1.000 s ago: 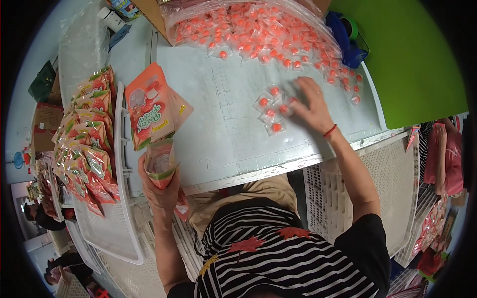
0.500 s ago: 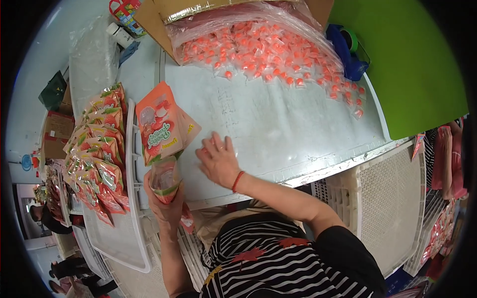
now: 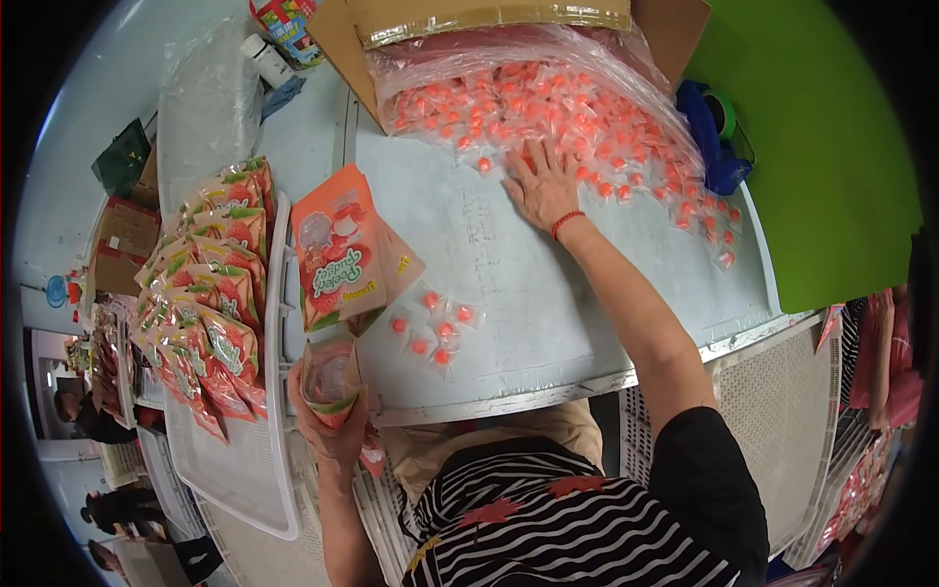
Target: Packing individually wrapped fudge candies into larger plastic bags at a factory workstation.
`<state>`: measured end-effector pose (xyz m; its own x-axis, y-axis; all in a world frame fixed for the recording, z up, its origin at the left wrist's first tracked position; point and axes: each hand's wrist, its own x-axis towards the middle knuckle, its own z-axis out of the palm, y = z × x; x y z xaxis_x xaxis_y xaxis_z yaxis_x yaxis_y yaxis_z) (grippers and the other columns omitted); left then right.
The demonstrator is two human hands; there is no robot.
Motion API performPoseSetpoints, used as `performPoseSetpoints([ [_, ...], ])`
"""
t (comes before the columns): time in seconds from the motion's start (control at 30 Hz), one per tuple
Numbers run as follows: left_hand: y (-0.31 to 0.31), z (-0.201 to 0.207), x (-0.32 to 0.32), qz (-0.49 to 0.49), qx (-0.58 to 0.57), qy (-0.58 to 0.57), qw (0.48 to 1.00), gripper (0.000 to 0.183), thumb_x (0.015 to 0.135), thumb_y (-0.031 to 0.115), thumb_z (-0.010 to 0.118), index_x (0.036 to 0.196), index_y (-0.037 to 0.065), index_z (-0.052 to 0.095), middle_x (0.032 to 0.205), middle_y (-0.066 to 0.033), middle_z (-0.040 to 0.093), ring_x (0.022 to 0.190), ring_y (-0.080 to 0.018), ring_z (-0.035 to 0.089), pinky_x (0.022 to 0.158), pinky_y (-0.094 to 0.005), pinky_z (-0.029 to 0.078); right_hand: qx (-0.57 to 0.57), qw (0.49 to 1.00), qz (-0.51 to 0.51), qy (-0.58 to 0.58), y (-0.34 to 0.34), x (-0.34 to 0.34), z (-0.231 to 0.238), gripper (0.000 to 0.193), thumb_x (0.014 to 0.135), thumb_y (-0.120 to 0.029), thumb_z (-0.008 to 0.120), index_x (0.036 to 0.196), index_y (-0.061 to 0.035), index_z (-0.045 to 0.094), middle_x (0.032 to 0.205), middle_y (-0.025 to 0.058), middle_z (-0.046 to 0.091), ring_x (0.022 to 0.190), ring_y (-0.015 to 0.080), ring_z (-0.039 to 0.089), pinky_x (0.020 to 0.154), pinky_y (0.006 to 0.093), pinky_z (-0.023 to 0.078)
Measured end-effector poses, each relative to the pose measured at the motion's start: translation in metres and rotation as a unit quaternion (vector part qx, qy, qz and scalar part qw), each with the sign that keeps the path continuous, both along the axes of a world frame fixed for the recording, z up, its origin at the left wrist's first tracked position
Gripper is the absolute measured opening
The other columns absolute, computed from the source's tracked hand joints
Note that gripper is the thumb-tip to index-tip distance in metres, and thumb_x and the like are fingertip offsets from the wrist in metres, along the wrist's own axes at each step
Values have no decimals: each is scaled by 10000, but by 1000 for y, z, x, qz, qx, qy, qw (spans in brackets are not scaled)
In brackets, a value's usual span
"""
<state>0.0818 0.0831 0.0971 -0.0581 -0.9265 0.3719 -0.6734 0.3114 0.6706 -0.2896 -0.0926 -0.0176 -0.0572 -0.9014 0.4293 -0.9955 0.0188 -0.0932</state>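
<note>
My left hand is wrapped round an open-topped red and green pouch, held mouth up at the table's near left edge. My right hand reaches across the table with fingers spread. Its fingertips touch the near edge of a heap of small clear-wrapped orange-red candies. Several loose wrapped candies lie between the two hands, just right of the pouch. Beyond my left hand rests a stack of flat printed pouches.
The heap spills from a plastic-lined cardboard box. Filled pouches stand in rows on a white tray at the left. A blue tape dispenser sits at the right by a green panel. Perforated crates stand below the table edge.
My right hand has moved away and to the right, from beside the pouch to the heap. Several loose candies now show where it was. My left hand still holds the pouch.
</note>
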Motion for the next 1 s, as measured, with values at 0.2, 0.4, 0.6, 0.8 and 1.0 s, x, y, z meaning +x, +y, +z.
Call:
performPoseSetpoints([
  [0.2,-2,-7,-6,4,11,19,1000,767,673,24,756,1330,15,361,1164,-156,549,1047,-259,564,926,-342,436,30,988,131,-77,71,15,13,420,904,-304,535,1280,-121,490,1352,151,425,1271,351,365,1043,514,274],
  [0.4,-4,-6,-6,-11,8,14,1000,781,672,21,758,1338,15,351,1170,-152,545,1057,-253,557,930,-346,434,52,925,156,-342,97,-22,12,444,969,-296,425,1338,-50,420,1282,143,513,1242,282,440,1053,410,307],
  [0.6,-2,-10,-2,-9,-16,-2,1000,763,686,15,761,1333,15,357,1164,-150,545,1050,-246,553,936,-343,428,72,838,103,-531,102,-68,22,393,975,-288,440,1258,-17,472,1257,146,532,1200,245,493,1005,326,366],
  [0.8,4,-9,-5,-7,-10,-2,1000,759,690,21,768,1332,19,362,1158,-148,546,1033,-236,552,930,-339,431,-11,975,175,-139,137,-46,13,297,865,-48,551,1161,-32,541,1168,161,558,1159,328,496,986,430,382],
  [1.0,-1,-11,2,-4,-37,-33,999,772,701,32,767,1348,24,345,1187,-140,537,1040,-237,560,926,-334,436,-50,997,39,-41,142,-85,4,284,844,-13,559,1128,-26,571,1185,147,569,1135,321,529,984,444,391],
])
